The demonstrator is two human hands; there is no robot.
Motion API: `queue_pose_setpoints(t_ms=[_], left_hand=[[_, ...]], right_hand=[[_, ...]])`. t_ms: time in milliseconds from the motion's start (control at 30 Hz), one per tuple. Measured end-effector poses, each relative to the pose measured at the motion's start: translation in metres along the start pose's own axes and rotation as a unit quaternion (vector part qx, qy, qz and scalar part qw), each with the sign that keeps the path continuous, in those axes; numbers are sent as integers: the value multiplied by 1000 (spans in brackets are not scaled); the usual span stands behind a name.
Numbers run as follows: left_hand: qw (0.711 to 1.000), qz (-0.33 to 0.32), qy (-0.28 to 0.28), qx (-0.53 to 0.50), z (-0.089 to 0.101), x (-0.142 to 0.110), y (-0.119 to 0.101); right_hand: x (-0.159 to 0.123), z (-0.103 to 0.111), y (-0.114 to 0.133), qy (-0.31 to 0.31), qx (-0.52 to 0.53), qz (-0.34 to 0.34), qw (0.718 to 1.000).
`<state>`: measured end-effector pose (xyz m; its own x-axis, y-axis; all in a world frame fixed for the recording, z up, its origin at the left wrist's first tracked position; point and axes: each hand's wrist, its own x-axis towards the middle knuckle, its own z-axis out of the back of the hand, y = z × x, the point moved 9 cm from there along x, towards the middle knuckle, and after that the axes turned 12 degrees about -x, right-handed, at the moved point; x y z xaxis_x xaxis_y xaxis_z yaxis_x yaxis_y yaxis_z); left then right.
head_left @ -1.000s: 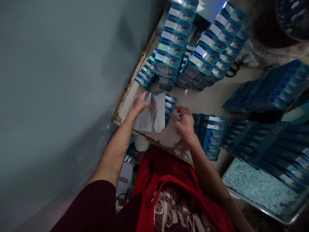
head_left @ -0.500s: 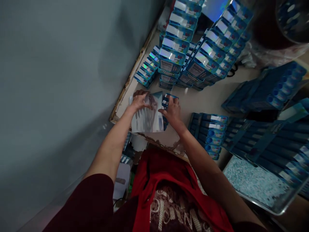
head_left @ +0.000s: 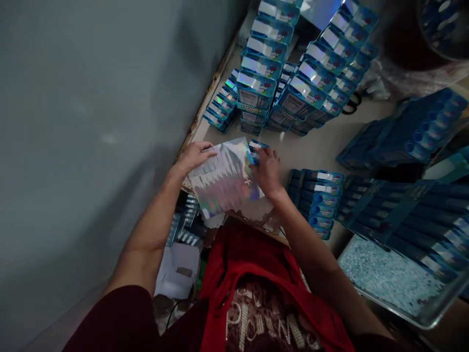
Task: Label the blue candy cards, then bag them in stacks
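My left hand (head_left: 194,155) grips the far left edge of a shiny holographic sheet (head_left: 223,178) that lies tilted over the near corner of the table. My right hand (head_left: 266,168) rests on the sheet's right edge, its fingers curled against a small blue box (head_left: 256,146) just beyond the sheet. Whether that hand pinches the sheet or the box I cannot make out.
Tall stacks of blue boxes (head_left: 278,73) stand at the back of the table (head_left: 311,149). Flat blue packs (head_left: 318,200) lie to the right, a metal tray (head_left: 392,283) at the near right. A grey wall (head_left: 91,122) runs along the left. Below the table edge are more boxes (head_left: 183,230).
The holographic sheet has swung from upright to flatter and moved toward me. My right hand came left from the table to the sheet's edge. The left hand shifted along the top edge.
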<state>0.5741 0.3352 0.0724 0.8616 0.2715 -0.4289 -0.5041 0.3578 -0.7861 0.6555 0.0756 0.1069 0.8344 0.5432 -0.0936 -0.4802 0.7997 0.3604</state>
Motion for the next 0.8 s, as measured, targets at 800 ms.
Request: queue_pose_setpoints(t_ms=[800], left_hand=[[990,30,79,-115,-40,-41,-72]], right_hand=[[-77,70,45,-86,-10,174,981]])
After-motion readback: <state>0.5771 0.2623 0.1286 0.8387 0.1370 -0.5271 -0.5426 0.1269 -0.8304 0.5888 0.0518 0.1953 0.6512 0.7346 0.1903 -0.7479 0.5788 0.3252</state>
